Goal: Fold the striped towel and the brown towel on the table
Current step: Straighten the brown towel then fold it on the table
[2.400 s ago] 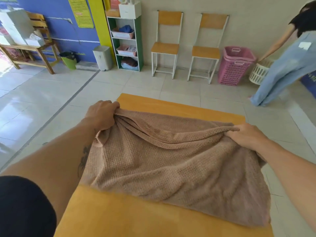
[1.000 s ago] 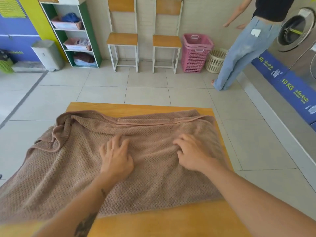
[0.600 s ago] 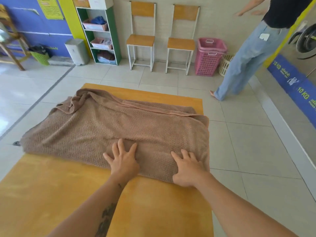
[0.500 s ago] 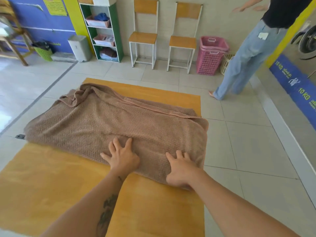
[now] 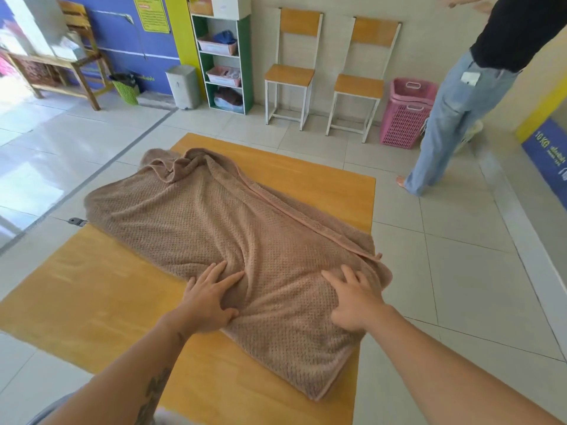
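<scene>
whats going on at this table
A person is working on the brown towel, which lies folded over and rumpled on the yellow table. The left hand and right hand both press flat on its near end, fingers spread. No striped towel is in view. Someone else stands by the pink basket.

This looks like a self-service laundry. A blue panel low at the right edge is marked "10 KG". Stacked pink laundry baskets stand against the far wall beside two wooden-seated chairs. A green shelf unit holds plastic trays of cloth items, with a white waste bin next to it. On the hard tiled floor, a plain wooden tabletop carries a brown towel, spread out.
</scene>
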`<state>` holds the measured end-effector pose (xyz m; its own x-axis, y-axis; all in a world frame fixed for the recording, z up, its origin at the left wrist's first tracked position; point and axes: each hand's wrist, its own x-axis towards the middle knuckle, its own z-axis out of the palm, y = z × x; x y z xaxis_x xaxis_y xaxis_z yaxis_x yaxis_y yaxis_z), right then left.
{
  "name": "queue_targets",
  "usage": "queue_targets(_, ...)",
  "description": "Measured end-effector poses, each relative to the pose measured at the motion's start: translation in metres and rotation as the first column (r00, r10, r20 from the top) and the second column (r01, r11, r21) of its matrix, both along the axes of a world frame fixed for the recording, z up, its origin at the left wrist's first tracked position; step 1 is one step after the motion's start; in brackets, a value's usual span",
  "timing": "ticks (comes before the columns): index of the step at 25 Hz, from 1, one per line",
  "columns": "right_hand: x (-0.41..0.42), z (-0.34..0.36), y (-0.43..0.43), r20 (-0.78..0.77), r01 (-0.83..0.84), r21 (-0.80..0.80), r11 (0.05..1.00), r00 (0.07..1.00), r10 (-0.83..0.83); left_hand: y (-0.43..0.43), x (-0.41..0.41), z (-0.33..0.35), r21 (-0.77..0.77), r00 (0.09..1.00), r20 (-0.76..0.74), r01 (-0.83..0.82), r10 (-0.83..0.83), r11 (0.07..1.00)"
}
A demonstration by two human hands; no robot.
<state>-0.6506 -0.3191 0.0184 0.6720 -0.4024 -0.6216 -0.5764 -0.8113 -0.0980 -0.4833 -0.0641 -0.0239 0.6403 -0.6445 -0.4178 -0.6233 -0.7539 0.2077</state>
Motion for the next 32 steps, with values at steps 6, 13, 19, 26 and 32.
queue_targets(6,0.02,0.027,0.036,-0.164,-0.073,0.236,0.969,0.98,0.114,0.022,0.035,0.02,0.047,0.978,0.067,-0.203,0.2,0.978)
queue_targets(13,0.105,0.016,-0.005,0.262,-0.266,0.026,0.964,0.932,0.25,-0.037,0.023,0.04,-0.304,0.876,0.112,-0.418,0.468,0.856)
queue_targets(19,0.159,-0.021,-0.096,0.08,-0.535,-0.375,0.757,0.795,0.602,-0.092,-0.015,-0.008,-0.008,0.702,-0.014,-0.712,0.712,0.702)
queue_targets(26,0.212,-0.003,-0.063,0.409,-0.722,-0.109,0.683,0.594,0.693,-0.117,-0.019,0.006,0.073,0.564,-0.062,-0.82,0.823,0.568)
queue_targets(32,0.216,-0.027,-0.074,0.229,-0.656,-0.058,0.753,0.725,0.65,-0.094,-0.01,0.016,0.127,0.622,-0.065,-0.77,0.78,0.625)
